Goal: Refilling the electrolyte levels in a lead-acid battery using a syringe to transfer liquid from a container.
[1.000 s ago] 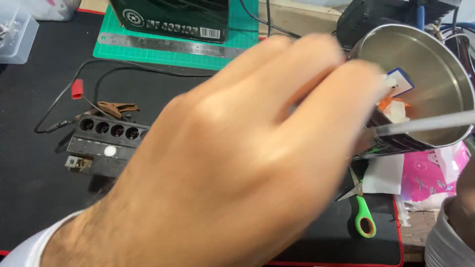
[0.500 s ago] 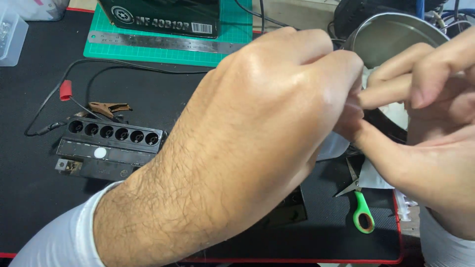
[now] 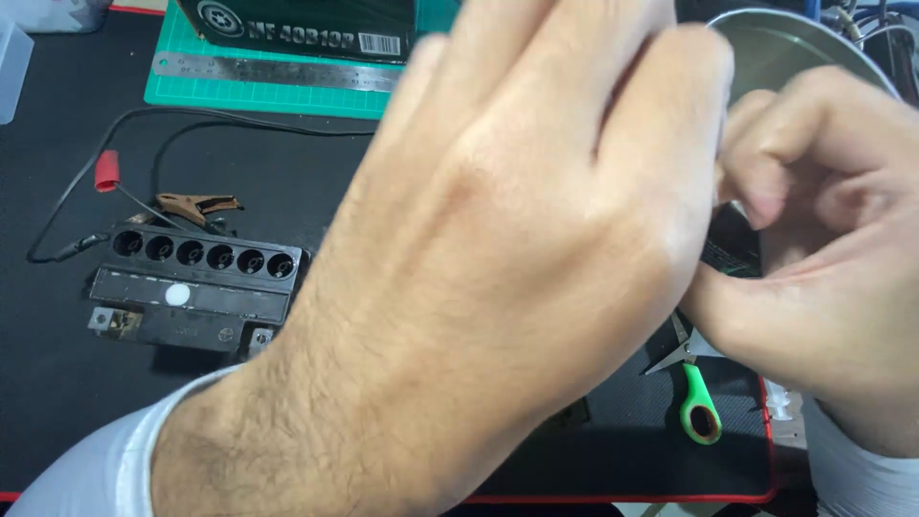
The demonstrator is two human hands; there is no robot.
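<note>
My left hand (image 3: 517, 258) fills the middle of the view, back of the hand up, fingers pressed together and extended toward the metal can (image 3: 795, 57) at the far right corner of the black mat (image 3: 57, 383). What its fingertips hold, if anything, cannot be told: they are hidden behind the hand itself. My right hand (image 3: 823, 278) sits at the right edge of the mat, fingers curled inward in a loose fist, touching the left hand at the thumb side; whether it pinches anything cannot be told. The can's open rim shows just above and between both hands. Near the left edge of the mat lies a black battery (image 3: 196, 287) with a row of six round cell openings along its top. Just behind it lie a brown alligator clip (image 3: 196, 205) and a red connector (image 3: 106, 170) on a black cable (image 3: 239, 120). Along the far edge of the mat a green cutting mat (image 3: 249, 94) carries a steel ruler (image 3: 278, 73) and a dark box (image 3: 306, 24). Near the front right corner, just below my hands, lie scissors with a green handle (image 3: 697, 402).
</note>
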